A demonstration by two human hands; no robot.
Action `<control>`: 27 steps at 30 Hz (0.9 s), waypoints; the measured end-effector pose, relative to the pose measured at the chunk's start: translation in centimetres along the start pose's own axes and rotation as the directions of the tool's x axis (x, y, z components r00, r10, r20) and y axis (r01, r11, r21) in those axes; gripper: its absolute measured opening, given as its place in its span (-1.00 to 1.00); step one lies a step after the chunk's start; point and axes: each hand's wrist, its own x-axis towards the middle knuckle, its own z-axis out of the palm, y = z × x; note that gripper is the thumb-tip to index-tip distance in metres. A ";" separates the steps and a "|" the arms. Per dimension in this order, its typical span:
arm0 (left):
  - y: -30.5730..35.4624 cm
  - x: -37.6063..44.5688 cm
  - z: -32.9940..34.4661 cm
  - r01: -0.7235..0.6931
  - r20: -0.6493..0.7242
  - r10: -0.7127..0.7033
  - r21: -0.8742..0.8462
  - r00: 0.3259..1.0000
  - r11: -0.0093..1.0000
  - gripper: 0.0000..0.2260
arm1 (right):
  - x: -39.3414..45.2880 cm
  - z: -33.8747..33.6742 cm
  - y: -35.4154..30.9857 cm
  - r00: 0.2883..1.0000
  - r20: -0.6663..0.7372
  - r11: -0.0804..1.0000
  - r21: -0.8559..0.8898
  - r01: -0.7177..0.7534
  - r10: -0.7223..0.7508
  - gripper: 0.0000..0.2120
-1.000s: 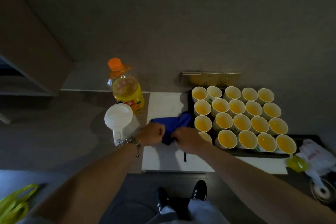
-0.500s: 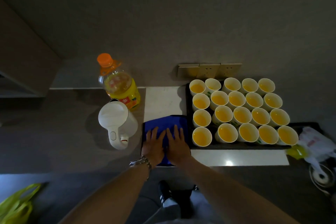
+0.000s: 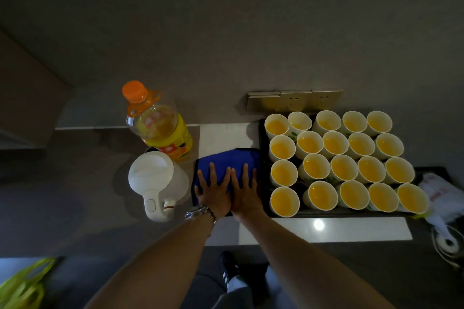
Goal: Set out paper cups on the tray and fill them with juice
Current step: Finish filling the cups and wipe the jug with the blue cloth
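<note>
Both hands lie flat with straight fingers, the left hand (image 3: 213,189) and right hand (image 3: 244,189) pressing the blue cloth (image 3: 227,160) in the middle of the frame. The cups (image 3: 334,144) on the tray (image 3: 262,138), right of the cloth, already hold juice. Press gently and don't bump them.

We are seeing the blue cloth (image 3: 227,162) lying flat and squared off beside the tray (image 3: 262,153), where a second ago it was bunched up between two fists. Our left hand (image 3: 213,190) and right hand (image 3: 244,192) are now pressing down on it side by side with fingers straight, no longer gripping it as they were a second ago. Since half a second ago, they are sitting at much the same spot on the cloth.
</note>
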 end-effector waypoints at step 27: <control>0.6 10.9 -7.3 -0.034 0.015 0.034 0.005 0.999 0.999 -0.38 | 9.5 -8.3 1.5 0.992 -0.129 0.997 0.072 0.013 -0.003 -0.26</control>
